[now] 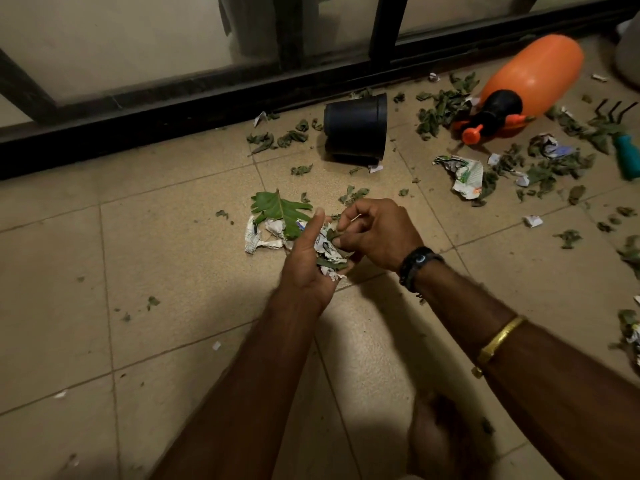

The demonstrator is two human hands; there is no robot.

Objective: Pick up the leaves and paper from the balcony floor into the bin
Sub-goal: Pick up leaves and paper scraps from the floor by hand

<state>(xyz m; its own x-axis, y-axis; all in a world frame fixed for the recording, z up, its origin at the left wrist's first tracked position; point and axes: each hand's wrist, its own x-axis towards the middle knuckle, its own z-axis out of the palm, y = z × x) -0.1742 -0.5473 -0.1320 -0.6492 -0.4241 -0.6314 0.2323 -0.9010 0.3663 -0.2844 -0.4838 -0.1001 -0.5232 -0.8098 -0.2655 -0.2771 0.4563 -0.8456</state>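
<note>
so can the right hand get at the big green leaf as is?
Probably not directly: the left hand, gripping a wad of leaves and paper, sits between the right hand and the big green leaf. It also pinches a scrap.

Pot (356, 128) found tipped on floor (156, 254) before door track (173, 109); sprayer (526, 81) laid to its right, leaves (440, 112) strewn between.

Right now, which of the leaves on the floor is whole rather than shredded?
The big bright green lobed leaf lying on crumpled paper just beyond the left hand; the other leaves are small, dark, shrivelled scraps.
</note>
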